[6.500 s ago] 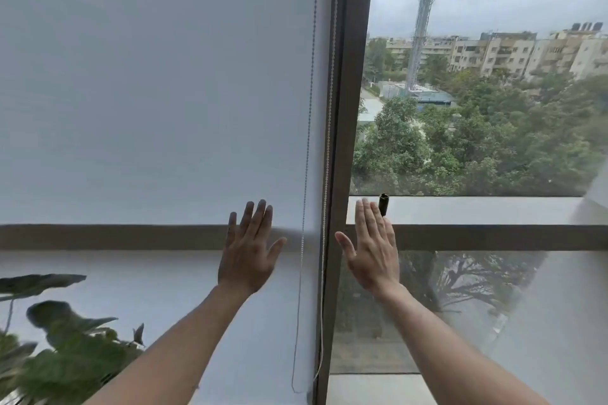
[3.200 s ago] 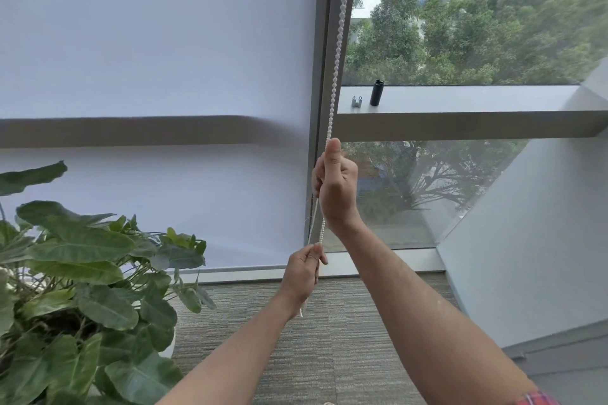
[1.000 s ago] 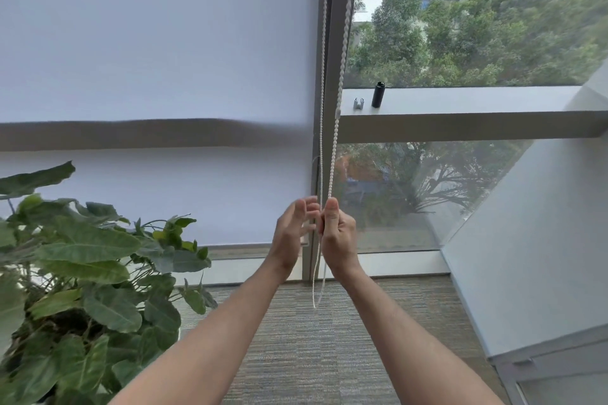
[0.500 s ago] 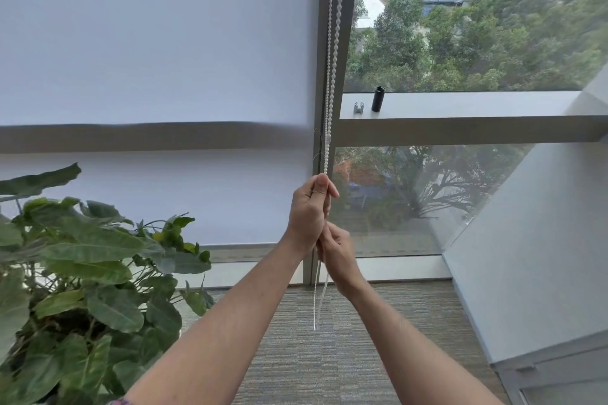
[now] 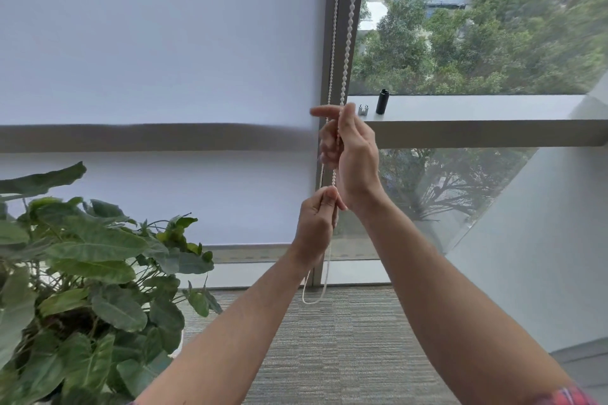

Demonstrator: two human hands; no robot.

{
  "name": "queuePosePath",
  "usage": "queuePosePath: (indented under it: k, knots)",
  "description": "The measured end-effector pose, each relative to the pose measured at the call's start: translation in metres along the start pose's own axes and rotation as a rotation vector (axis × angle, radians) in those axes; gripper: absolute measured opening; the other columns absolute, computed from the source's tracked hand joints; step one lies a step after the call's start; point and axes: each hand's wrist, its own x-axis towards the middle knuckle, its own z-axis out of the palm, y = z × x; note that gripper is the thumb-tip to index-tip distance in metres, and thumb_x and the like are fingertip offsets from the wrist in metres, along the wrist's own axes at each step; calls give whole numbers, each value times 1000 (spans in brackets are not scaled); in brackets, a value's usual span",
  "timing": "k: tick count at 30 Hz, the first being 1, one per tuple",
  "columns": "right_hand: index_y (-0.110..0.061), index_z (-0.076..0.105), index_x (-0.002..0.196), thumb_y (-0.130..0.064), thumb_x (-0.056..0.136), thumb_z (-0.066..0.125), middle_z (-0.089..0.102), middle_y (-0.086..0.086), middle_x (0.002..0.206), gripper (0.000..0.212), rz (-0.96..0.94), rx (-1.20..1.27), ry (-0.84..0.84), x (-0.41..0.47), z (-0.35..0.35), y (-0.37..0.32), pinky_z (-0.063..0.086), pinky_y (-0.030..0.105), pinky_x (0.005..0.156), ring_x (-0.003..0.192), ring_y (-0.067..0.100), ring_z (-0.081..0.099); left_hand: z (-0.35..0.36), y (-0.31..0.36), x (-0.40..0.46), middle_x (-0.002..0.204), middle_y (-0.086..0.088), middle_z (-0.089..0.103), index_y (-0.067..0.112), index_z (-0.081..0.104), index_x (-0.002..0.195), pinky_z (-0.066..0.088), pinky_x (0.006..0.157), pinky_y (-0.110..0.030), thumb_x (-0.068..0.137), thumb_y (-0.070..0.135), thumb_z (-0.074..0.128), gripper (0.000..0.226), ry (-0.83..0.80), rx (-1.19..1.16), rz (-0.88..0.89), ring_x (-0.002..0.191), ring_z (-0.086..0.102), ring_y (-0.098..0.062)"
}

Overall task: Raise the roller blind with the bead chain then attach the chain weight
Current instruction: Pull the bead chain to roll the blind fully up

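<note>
The white roller blind [image 5: 158, 59] covers the left window pane, its bottom bar [image 5: 256, 248] a little above the floor. The white bead chain [image 5: 348, 26] hangs in two strands along the dark window frame, its loop [image 5: 312, 301] dangling below my hands. My right hand [image 5: 352, 154] is up at ledge height, fingers curled around the chain. My left hand [image 5: 317, 223] sits just below it, pinching the chain. A black cylindrical chain weight [image 5: 381, 101] stands on the window ledge [image 5: 477, 108], with a small grey clip [image 5: 362, 109] beside it.
A large leafy potted plant [image 5: 82, 273] fills the lower left. The dark window frame post [image 5: 342, 43] runs between the two panes. Grey carpet [image 5: 329, 355] lies below, and a slanted white wall [image 5: 543, 240] rises on the right.
My right hand has gone from below my left hand up to ledge height on the chain, and my left hand has dropped down. Over the earlier frames the blind's bottom bar has risen off the floor.
</note>
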Motion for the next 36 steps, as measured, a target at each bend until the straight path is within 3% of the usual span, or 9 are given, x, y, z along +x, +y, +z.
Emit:
queuePosePath:
  k: [5,13,16,18,20,23,27,31,36]
  knots:
    - [-24,56,58,-42,101,39,36,1,50,50,2,-75,70,-16,-2,33,22,22,38,40,9,29,-15,-34,-19,49,-1,33,15,55,69,19,49,-37,104,9,37,40,-13,62,-100,47,28,-13]
    - [-25,48,53,-48,99,41,40,-11,46,52,29,-216,185,-29,-21,78,27,24,41,42,9,33,-19,-55,-27,56,3,44,25,59,64,31,56,-22,106,18,39,47,-156,123,-223,53,37,-7]
    - [-25,48,52,-46,99,41,40,-12,46,53,53,-263,194,-38,-23,94,27,24,43,43,9,34,-32,-65,-28,86,1,75,18,74,86,47,79,-22,98,25,44,34,-237,214,-226,85,65,-7]
    - [-26,47,51,-45,99,41,40,-12,46,52,82,-266,189,-48,-26,107,28,23,44,44,8,34,-45,-70,-23,112,2,75,15,74,109,47,96,-28,90,28,44,38,-234,199,-231,116,62,-12]
    - [-28,47,52,-49,97,42,42,-13,47,50,117,-258,178,-59,-30,121,29,24,46,46,8,35,-54,-68,-13,127,3,69,18,67,125,42,106,-36,90,30,44,44,-153,119,-250,128,56,-18]
    - [-29,56,57,-51,96,43,46,-15,49,47,159,-214,141,-74,-34,141,32,20,47,47,3,37,-56,-46,5,112,-3,75,18,69,119,49,99,-42,89,46,50,45,9,-22,-251,110,67,-23]
    - [-27,51,55,-54,95,41,42,-16,48,49,242,-232,126,-87,-33,161,27,29,50,48,6,32,-35,4,21,93,-9,73,12,71,110,55,84,-37,89,58,54,53,-85,-177,-87,89,68,-26]
    - [-27,47,54,-47,97,41,39,-15,48,48,282,-227,109,-95,-37,169,24,28,47,45,6,29,-14,27,28,58,4,51,7,70,97,40,55,-21,98,45,43,47,-92,-223,11,53,43,-11]
    - [-27,52,55,-46,98,43,38,-13,49,48,352,-135,65,-99,-42,163,23,24,44,45,6,28,-2,21,27,45,12,39,23,64,64,29,45,-17,99,37,42,45,-21,-73,85,43,31,-5]
